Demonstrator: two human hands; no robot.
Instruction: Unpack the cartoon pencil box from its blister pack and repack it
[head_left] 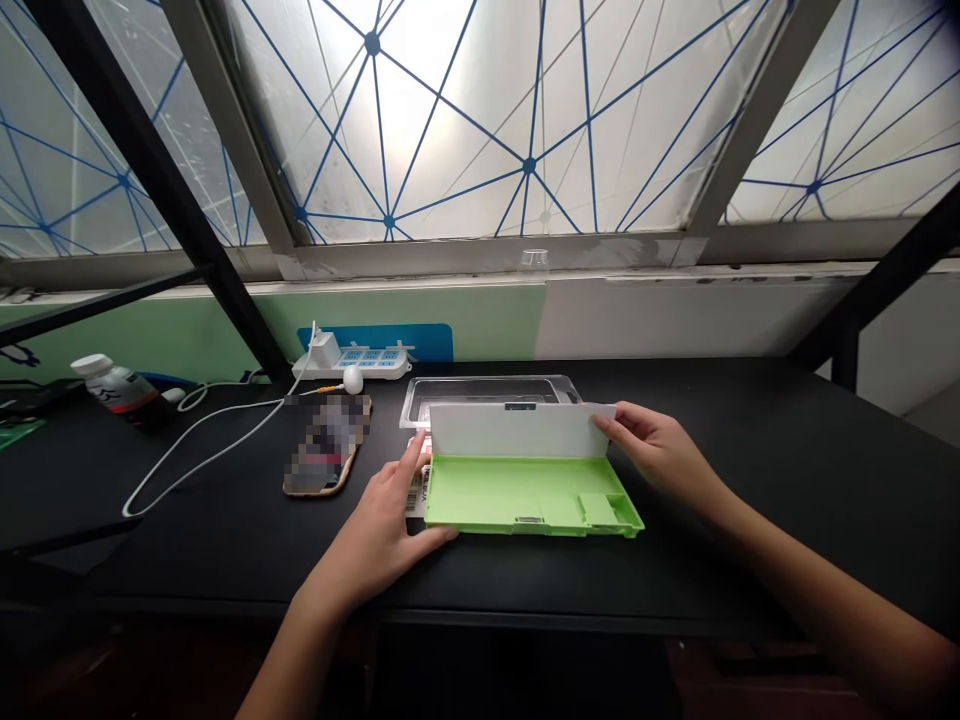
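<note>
A green pencil case lies on the black desk with its white lid raised along the far side. Its inside is bare apart from a small moulded compartment at the right end. My left hand grips the case's left end, thumb on the near corner and fingers along the side. At the lid's upper right corner, my right hand pinches the edge between thumb and fingers. Partly hidden behind my left fingers is a printed card with a barcode. A clear plastic tray sits just behind the lid.
Left of the case lies a phone, its screen blurred out. A white power strip with a charger stands by the wall, and a white cable loops leftward. Further left is a white-capped bottle. Black frame bars slant at both sides.
</note>
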